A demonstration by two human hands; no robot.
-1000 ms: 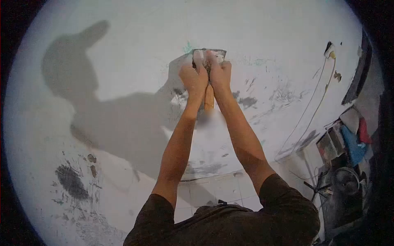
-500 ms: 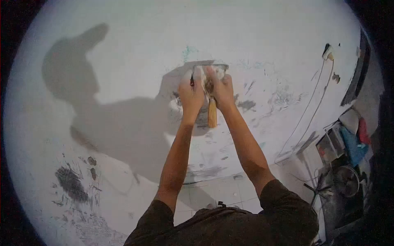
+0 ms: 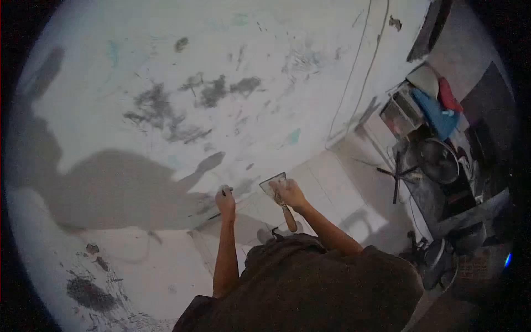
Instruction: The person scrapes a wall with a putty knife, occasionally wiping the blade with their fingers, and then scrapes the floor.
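My right hand (image 3: 290,195) is closed on a putty knife (image 3: 290,218) with a wide blade and a wooden handle. It grips the knife by the blade, which carries pale smears, and the handle points down towards my body. My left hand (image 3: 225,203) is a closed fist to the left of the knife, apart from it. A small dark tip shows at the top of that fist; what it belongs to cannot be made out. Both hands are in front of the lower part of a white wall (image 3: 221,33) with dark scuffs.
Pale floor tiles (image 3: 326,177) lie below the wall. On the right are a black fan (image 3: 438,160), a blue cloth (image 3: 434,113), a red item (image 3: 449,95) and other clutter. Two cords (image 3: 371,61) run down the wall. My shadow covers its left side.
Both hands have come down and away from the wall and have moved apart. The putty knife has gone with my right hand. The view has tilted down and turned to the right.
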